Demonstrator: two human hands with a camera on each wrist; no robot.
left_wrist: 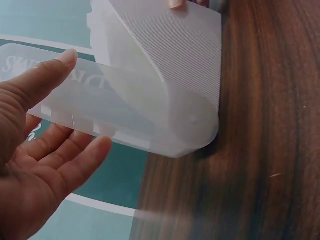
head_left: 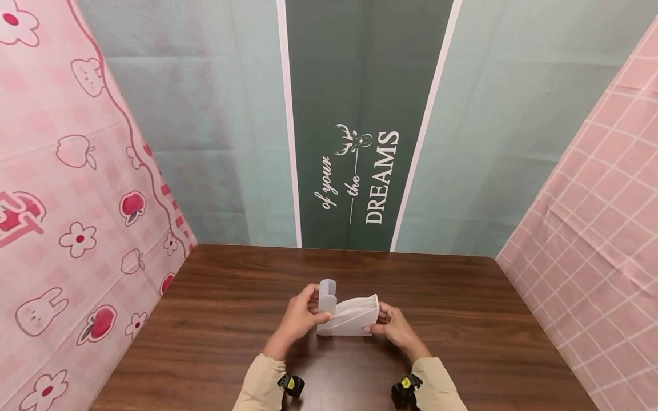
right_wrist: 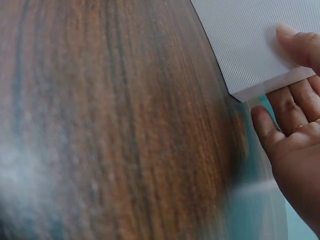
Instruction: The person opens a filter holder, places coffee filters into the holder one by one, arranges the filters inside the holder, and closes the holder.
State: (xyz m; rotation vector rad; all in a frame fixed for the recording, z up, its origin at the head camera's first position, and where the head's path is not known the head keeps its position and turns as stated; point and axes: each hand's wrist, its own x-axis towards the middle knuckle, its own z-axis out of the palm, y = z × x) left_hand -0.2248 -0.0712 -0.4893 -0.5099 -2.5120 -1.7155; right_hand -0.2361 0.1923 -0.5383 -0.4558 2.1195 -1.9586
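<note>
A white ribbed plastic box [head_left: 354, 326] stands on its long edge on the table, with a slanted opening on top. White sheet-like layers [head_left: 354, 307] show inside it. At its left end a translucent lid [left_wrist: 135, 125] turns on a round pivot [left_wrist: 194, 119] and stands swung up, away from the opening. My left hand [head_left: 300, 315] holds this lid, thumb on the near side and fingers on the far side. My right hand [head_left: 397, 329] grips the box's right end, its thumb [right_wrist: 295, 42] on the ribbed face and fingers behind.
The box stands on a dark wood-grain table [head_left: 247, 285]. A green cloth backdrop [head_left: 205, 142] with printed lettering hangs behind the table's far edge. Pink patterned cloths hang at the left [head_left: 103, 171] and right [head_left: 591, 240]. Black wrist cameras sit at both cuffs.
</note>
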